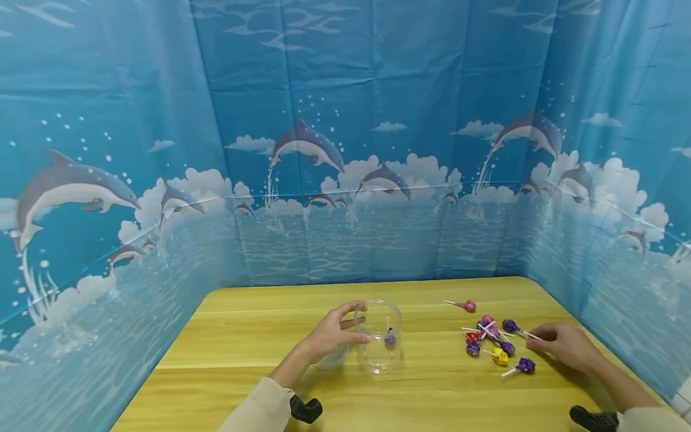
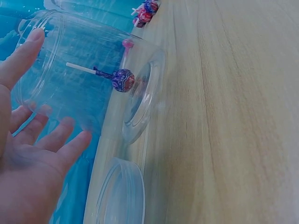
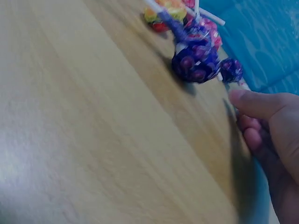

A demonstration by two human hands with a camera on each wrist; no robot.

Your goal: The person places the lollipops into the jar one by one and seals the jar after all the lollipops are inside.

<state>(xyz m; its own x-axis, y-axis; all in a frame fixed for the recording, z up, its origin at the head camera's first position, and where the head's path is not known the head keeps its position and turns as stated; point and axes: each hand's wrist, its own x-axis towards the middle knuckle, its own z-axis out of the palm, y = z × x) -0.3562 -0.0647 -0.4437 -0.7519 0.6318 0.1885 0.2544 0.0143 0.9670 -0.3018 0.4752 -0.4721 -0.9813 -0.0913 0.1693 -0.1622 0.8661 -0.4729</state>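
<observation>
My left hand (image 1: pixel 333 331) grips a clear plastic jar (image 2: pixel 88 51) from its left side, thumb and fingers round it near the rim. Inside the jar, a purple-wrapped lollipop (image 2: pixel 122 80) stands stick up near the bottom. At the right, my right hand (image 1: pixel 569 346) pinches the white stick of another purple lollipop (image 1: pixel 510 326) between thumb and fingers; its candy end points left toward a pile. In the right wrist view that lollipop (image 3: pixel 231 70) is partly hidden behind a nearer purple one (image 3: pixel 196 60).
A translucent round lid (image 2: pixel 125 196) lies on the table left of the jar, partly behind my left hand. Several pink, red, purple and yellow lollipops (image 1: pixel 499 357) are piled before my right hand. One pink lollipop (image 1: pixel 469 306) lies farther back. A dolphin-print curtain (image 1: pixel 345 240) surrounds the wooden table (image 1: pixel 243 336).
</observation>
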